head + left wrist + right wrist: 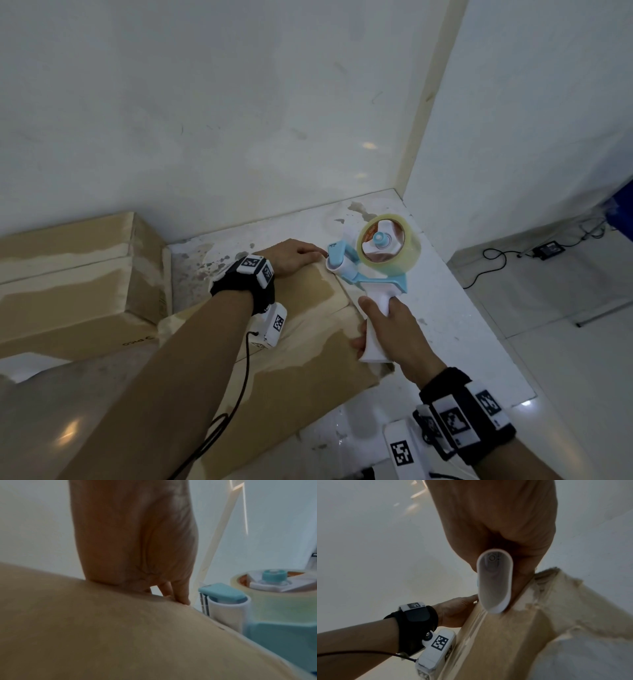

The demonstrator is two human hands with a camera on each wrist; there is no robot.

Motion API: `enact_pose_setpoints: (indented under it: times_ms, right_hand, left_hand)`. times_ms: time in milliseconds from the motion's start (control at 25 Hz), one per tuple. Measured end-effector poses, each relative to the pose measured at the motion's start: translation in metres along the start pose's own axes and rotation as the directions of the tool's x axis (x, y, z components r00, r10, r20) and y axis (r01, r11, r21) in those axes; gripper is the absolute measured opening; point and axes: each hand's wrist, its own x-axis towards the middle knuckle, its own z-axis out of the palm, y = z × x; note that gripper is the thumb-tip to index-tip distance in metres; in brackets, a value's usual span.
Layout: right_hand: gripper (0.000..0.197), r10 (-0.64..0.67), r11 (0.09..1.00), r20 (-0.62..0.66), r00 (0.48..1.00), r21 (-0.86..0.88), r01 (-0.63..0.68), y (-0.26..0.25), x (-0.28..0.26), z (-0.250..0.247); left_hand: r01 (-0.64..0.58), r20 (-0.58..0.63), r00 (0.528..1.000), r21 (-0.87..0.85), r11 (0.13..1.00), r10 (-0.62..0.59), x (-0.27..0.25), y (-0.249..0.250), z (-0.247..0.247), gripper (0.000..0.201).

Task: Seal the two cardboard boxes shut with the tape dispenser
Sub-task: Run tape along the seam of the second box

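Two brown cardboard boxes lie on a white ledge. The larger box (68, 291) is at the left by the wall. The nearer box (301, 359) (102, 635) (505, 642) is under my hands, flaps down. My left hand (294, 258) (137, 540) (453, 611) presses on its top at the far edge, fingertips at the rim. My right hand (394, 335) (496, 520) grips the white handle of the tape dispenser (380, 246) (228, 601) (494, 581). The blue frame holds a clear tape roll. Its roller and toothed cutter sit at the box's far edge, right beside my left fingertips.
The white ledge (452, 308) ends in a wall corner just behind the boxes. The nearer box has a torn front right corner (380, 373). Lower right, on the tiled floor, lie black cables and an adapter (548, 248).
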Motion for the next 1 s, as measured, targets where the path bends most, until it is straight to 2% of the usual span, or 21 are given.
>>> enact_pose_setpoints:
  times_ms: [200,360,720,880,1000]
  right_hand:
    - [0.028,-0.022,1.000,0.056,0.998,-0.001,0.022,-0.009,0.000,-0.008]
    - [0.028,-0.043,0.995,0.104,0.994,-0.080,0.052,-0.009,-0.009,-0.030]
    - [0.038,0.110,0.988,0.172,0.979,-0.123,-0.089,0.051,-0.081,-0.094]
    - [0.058,0.201,0.977,0.155,0.967,-0.104,-0.187,0.078,-0.116,-0.115]
    - [0.047,0.184,0.977,0.162,0.969,-0.137,-0.163,0.091,-0.139,-0.118]
  left_hand:
    - [0.026,0.018,0.999,0.017,1.000,-0.027,0.002,-0.009,-0.002,0.039]
    - [0.042,-0.009,0.999,0.021,0.999,-0.041,0.000,-0.009,0.000,0.039]
    - [0.057,0.019,0.998,0.040,0.998,-0.058,0.006,-0.011,-0.003,0.040]
    - [0.101,-0.012,0.995,0.065,0.993,-0.101,0.008,-0.014,-0.003,0.045]
    - [0.107,-0.018,0.994,0.090,0.990,-0.106,0.008,-0.012,-0.001,0.049]
